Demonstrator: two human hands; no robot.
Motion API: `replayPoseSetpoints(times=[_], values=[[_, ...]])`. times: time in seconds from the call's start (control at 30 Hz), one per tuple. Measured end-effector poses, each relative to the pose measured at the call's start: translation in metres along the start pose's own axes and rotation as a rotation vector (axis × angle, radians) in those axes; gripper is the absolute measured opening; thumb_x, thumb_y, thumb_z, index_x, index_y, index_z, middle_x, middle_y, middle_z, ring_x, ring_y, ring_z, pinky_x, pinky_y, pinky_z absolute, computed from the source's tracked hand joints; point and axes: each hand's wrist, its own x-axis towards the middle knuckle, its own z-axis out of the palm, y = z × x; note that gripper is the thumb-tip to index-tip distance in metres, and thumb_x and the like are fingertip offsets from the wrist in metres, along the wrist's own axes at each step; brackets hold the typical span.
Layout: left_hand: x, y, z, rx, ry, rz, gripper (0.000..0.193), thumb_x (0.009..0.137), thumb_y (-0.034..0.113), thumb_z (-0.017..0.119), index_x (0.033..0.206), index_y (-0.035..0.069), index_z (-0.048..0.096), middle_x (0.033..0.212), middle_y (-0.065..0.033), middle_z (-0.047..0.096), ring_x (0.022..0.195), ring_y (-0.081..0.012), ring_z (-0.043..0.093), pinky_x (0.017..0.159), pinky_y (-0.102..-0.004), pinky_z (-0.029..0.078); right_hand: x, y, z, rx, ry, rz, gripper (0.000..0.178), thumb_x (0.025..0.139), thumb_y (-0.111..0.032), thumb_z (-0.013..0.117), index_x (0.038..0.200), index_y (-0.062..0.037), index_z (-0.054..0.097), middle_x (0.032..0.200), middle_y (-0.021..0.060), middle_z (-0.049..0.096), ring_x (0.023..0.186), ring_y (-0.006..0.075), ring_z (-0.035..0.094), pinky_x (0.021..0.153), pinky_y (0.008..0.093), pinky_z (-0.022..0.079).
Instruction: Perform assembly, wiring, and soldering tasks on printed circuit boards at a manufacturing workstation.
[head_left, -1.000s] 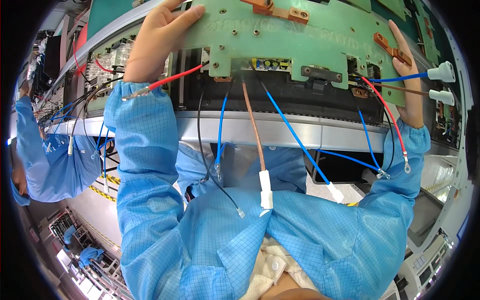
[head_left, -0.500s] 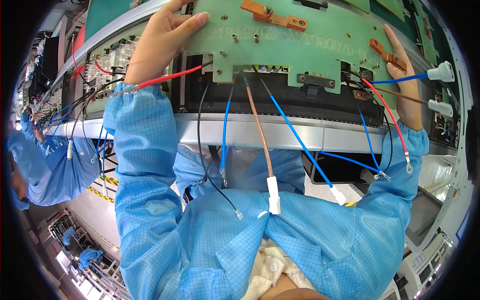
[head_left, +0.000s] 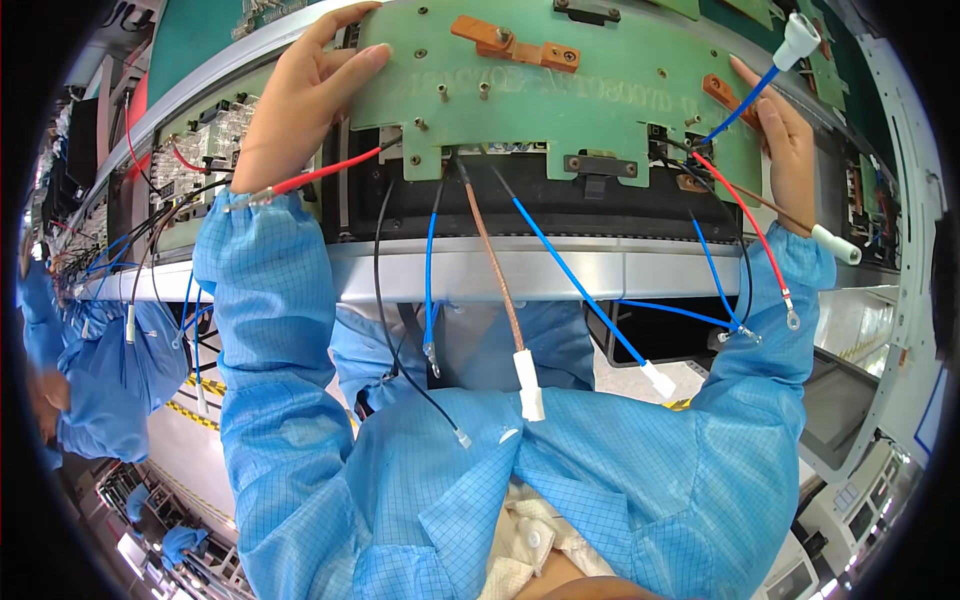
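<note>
My left hand [head_left: 310,100] grips the left edge of a flat green plate [head_left: 480,125], thumb on top and fingers round the far side. At the plate's right end, my right hand [head_left: 788,150] is closed on the edge, partly hidden by wires. Brown clamp pieces [head_left: 515,45], brass posts and black latches [head_left: 600,166] sit on the plate. From beneath it, red [head_left: 340,163], black, blue [head_left: 570,260] and brown wires [head_left: 490,250] hang over the front rail, several with white connectors [head_left: 528,385]. One blue wire's white connector [head_left: 797,42] points up beside my right hand.
A silver rail [head_left: 480,270] runs along the front of the line, with a black tray [head_left: 490,215] under the plate. To the left stands another board with clear parts [head_left: 215,140] and dark wires. A co-worker's blue sleeve [head_left: 105,400] shows at far left.
The blue wire at the right has swung upward with its connector, while the brown one beside it has dropped. Both hands keep hold of the plate, which appears slightly further left in view.
</note>
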Motion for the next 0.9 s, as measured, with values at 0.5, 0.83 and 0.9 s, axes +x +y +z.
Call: replayPoseSetpoints(times=[0.5,0.83,0.9], values=[[0.012,0.041,0.000,0.839,0.089,0.567,0.038,0.093,0.029,0.056,0.129,0.017,0.054,0.137,-0.0087,0.047,0.129,-0.0318,0.041,0.106,-0.0463,0.033,0.024,-0.037,0.029,-0.230,0.018,-0.223,0.039,0.098,-0.033,0.042,0.119,-0.0065,0.062,0.119,0.0098,0.061,0.101,0.0231,0.061,0.086,0.0296,0.046],[0.029,0.039,0.038,0.780,0.077,0.500,0.033,0.096,0.017,0.041,0.123,0.002,0.053,0.132,-0.0209,0.049,0.128,-0.0408,0.040,0.107,-0.0478,0.031,0.026,-0.036,0.033,-0.537,0.081,-0.404,0.036,0.098,-0.030,0.046,0.123,-0.0091,0.060,0.109,0.0058,0.061,0.078,0.0137,0.057,0.073,0.0256,0.044],[0.027,0.041,0.038,0.772,0.069,0.458,0.035,0.096,0.018,0.041,0.125,0.002,0.052,0.134,-0.0206,0.048,0.130,-0.0404,0.038,0.108,-0.0486,0.030,0.028,-0.036,0.034,-0.516,0.062,-0.364,0.036,0.098,-0.030,0.046,0.123,-0.0109,0.061,0.110,0.0045,0.063,0.077,0.0126,0.058,0.073,0.0243,0.044]])
